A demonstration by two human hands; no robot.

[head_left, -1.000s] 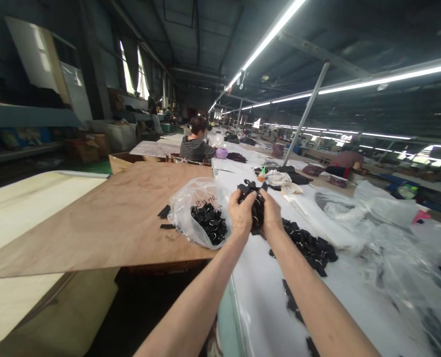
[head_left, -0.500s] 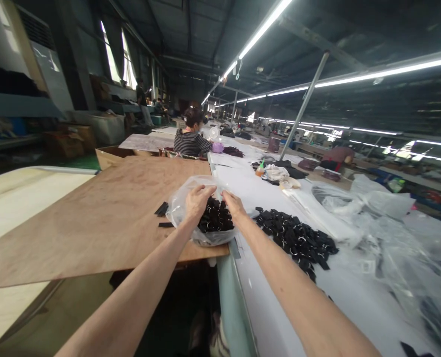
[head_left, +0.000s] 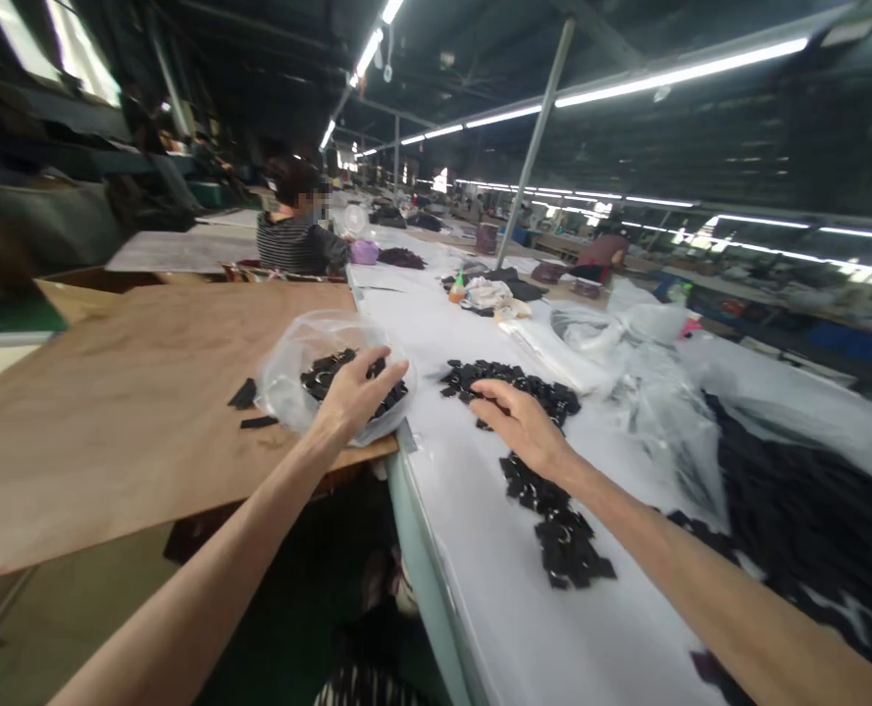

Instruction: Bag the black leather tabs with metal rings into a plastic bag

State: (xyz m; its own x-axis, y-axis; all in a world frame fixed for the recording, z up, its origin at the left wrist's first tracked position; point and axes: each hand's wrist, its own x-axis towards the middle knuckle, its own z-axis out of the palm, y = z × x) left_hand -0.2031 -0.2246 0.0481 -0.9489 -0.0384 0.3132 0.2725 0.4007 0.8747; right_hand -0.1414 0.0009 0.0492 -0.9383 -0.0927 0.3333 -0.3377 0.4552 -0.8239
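My left hand (head_left: pixel 358 390) is over the mouth of a clear plastic bag (head_left: pixel 282 358), fingers apart and holding nothing that I can see. Inside the bag lie many black fabric tabs with metal rings (head_left: pixel 325 371), partly covered by that hand. To the right, my right hand (head_left: pixel 520 422) hovers at or just above a loose pile of the same black tabs (head_left: pixel 553 392) on the white table, its fingers spread. Whether its fingertips touch the pile I cannot tell. More tabs trail from the pile towards me (head_left: pixel 572 549).
The bag stands on a brown wooden board (head_left: pixel 148 392) beside the white table (head_left: pixel 465 549). Black strips (head_left: pixel 259 423) lie left of the bag. Crumpled clear plastic (head_left: pixel 648 392) and dark cloth (head_left: pixel 810 520) cover the right side. A person in a striped top (head_left: pixel 288 243) sits ahead.
My right hand has left the bag's mouth and moved right to the pile on the table. My left hand stays at the bag. The view has turned right.
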